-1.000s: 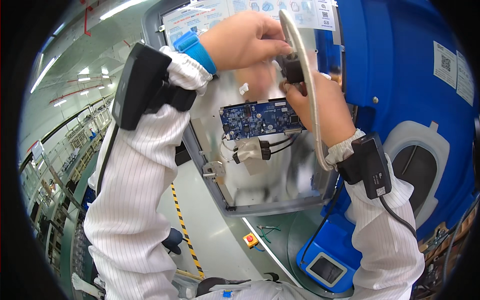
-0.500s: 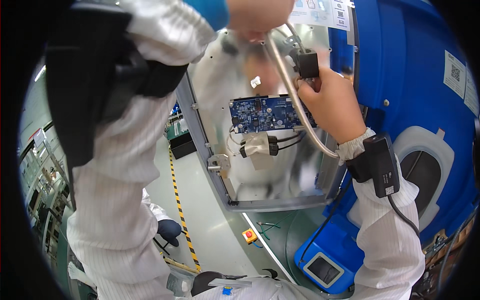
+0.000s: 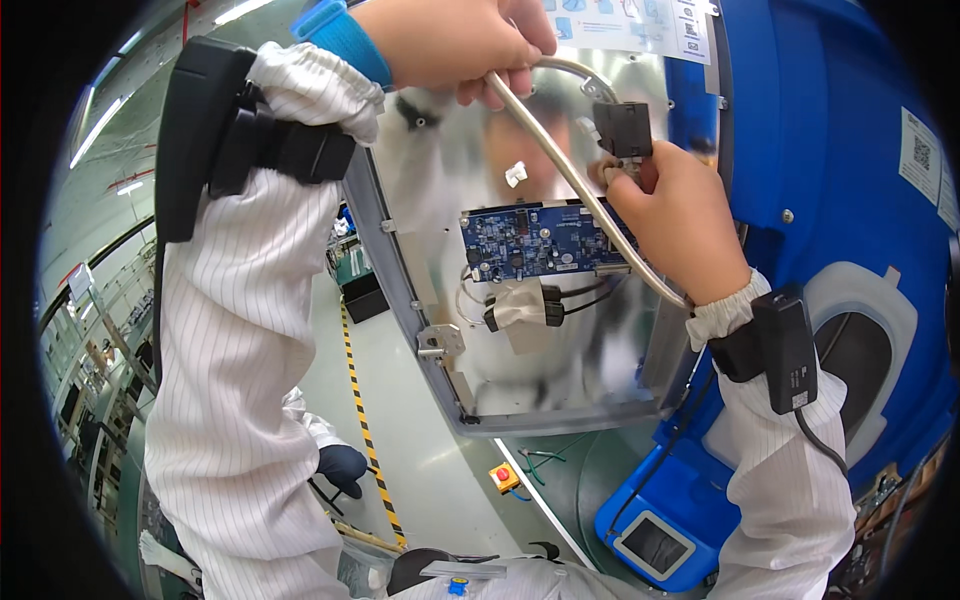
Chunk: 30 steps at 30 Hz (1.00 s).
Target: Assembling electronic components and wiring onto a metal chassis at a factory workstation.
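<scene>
My left hand (image 3: 460,45), with a blue band at the wrist, pinches a thick grey cable (image 3: 560,150) near the top of the metal panel. From there the cable curves over to a black block-shaped ferrite core (image 3: 622,128), and its other run slants down in front of my right wrist. My right hand (image 3: 685,220) has thumb and fingers closed at the lower end of the core; the fingertips are partly hidden. Below the hands, a blue circuit board (image 3: 535,242) is fixed to the shiny panel (image 3: 560,370). Taped black ferrite cores (image 3: 525,304) with thin wires sit under the board.
A blue machine housing (image 3: 830,150) stands at the right. Below it is a blue unit with a small screen (image 3: 655,542). Green-handled pliers (image 3: 543,460) and a red-and-yellow button box (image 3: 504,476) lie beneath the panel. A seated person (image 3: 335,455) is at the lower left.
My left hand has moved left and lower into view, keeping hold of the cable. My right hand stays at the ferrite core. The whole view has shifted slightly.
</scene>
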{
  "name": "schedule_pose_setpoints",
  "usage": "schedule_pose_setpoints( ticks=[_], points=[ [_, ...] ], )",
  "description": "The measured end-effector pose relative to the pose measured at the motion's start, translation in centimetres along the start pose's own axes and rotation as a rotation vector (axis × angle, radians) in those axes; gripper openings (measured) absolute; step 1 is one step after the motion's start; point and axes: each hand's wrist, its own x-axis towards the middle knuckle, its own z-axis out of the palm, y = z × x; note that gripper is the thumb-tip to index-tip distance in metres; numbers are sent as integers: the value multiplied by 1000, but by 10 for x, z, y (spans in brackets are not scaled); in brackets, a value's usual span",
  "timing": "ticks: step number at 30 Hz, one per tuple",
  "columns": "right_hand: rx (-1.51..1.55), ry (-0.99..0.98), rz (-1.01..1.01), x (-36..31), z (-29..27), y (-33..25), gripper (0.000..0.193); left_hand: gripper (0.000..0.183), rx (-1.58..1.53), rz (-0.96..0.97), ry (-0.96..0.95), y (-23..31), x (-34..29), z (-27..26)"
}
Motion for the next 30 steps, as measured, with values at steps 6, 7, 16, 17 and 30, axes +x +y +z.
schedule_pose_setpoints(
  ticks=[6,7,16,17,30],
  points=[
    [-6,-5,46,1,0,2,29,28,-125,180,-155,-25,7,7],
    [22,-11,52,1,0,1,29,30,-59,207,-160,-21,3,2],
    [-89,1,19,-2,-5,-5,29,34,130,394,-129,12,4,-4],
    [-91,4,17,-2,-6,-6,29,35,150,271,-175,21,11,-6],
    [10,-25,-26,2,-2,6,26,30,206,316,-204,2,55,19]
  ],
)
